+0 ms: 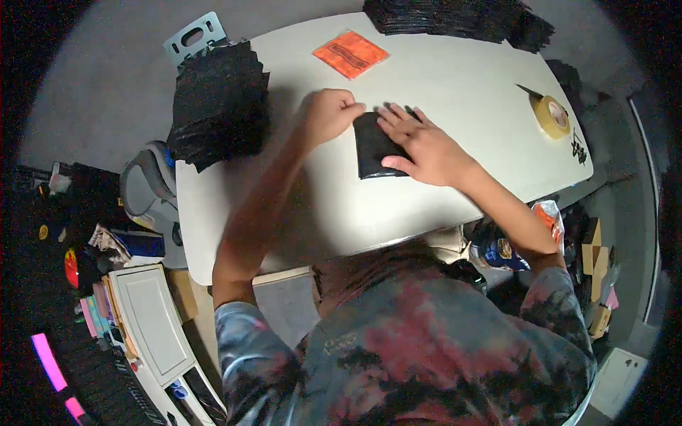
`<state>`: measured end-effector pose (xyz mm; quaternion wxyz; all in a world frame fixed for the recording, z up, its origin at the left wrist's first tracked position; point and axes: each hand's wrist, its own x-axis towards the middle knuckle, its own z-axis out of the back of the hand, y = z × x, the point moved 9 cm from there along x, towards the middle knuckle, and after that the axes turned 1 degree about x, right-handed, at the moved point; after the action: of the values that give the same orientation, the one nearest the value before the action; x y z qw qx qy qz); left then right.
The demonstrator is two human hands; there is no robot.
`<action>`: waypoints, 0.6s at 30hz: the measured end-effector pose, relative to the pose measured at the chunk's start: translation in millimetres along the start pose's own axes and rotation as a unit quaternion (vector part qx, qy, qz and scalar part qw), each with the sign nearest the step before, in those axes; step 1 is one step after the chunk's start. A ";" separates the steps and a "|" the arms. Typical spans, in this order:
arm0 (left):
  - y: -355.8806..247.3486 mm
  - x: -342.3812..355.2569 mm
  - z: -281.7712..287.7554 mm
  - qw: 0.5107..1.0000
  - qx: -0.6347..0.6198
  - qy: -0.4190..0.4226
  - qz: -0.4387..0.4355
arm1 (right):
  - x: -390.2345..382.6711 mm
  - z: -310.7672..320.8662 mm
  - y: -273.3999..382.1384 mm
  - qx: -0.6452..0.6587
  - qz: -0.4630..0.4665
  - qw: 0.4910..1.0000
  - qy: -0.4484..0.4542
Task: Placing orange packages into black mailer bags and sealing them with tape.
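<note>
A flat, shiny black plastic packet (pixel 371 157) lies on the white table in front of me. My left hand (pixel 331 116) is closed, its thumb and curled fingers pinched at the packet's far left corner. Across the right part of the packet rests my right hand (pixel 426 148), palm down with the fingers stretched out, covering much of it. An orange packet in a clear sleeve (pixel 352 53) lies farther off, beyond both hands.
A tall stack of black packets (pixel 219 103) stands at the table's left end, and more black packets (pixel 444 15) are piled along the far edge. A yellowish tape roll (pixel 551 117) sits at the right. A grey chair (pixel 148 186) is beside the white table (pixel 312 220).
</note>
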<state>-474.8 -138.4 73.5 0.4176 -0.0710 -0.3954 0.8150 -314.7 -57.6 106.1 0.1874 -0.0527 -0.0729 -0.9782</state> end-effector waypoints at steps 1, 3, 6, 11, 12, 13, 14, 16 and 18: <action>8.1 -2.8 13.2 0.996 -0.046 -0.078 0.014 | 3.0 10.1 3.1 0.005 0.009 0.999 -0.031; 11.9 -2.1 14.8 0.992 -0.070 -0.104 0.018 | 3.6 15.8 4.3 0.005 0.018 0.998 -0.060; 7.5 -3.0 12.4 0.983 -0.121 -0.135 0.018 | -0.8 -5.8 2.7 0.006 0.014 1.000 0.018; -4.9 -9.6 23.6 0.978 -0.109 -0.175 0.000 | -1.2 29.5 -4.5 0.050 0.014 0.997 -0.055; -4.5 -10.5 28.4 0.976 -0.104 -0.190 0.001 | -1.9 35.0 -3.9 0.049 0.020 0.997 -0.054; -4.1 -11.2 33.1 0.974 -0.099 -0.204 0.001 | -4.7 45.5 -7.4 0.039 -0.003 0.996 -0.083; -3.3 -9.8 33.9 0.973 -0.100 -0.206 0.001 | -8.8 53.7 -8.9 0.029 -0.030 0.993 -0.113; 2.3 -8.3 40.5 0.965 -0.107 -0.237 0.024 | -9.5 51.6 1.9 0.018 -0.017 0.994 -0.110; 10.3 -6.6 38.8 0.965 -0.122 -0.229 0.031 | -8.6 15.8 11.0 0.012 0.009 1.000 0.008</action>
<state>-494.3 -169.4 91.1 0.2788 0.0552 -0.5750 0.7672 -301.4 -62.1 121.8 0.1975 -0.0433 -0.0822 -0.9759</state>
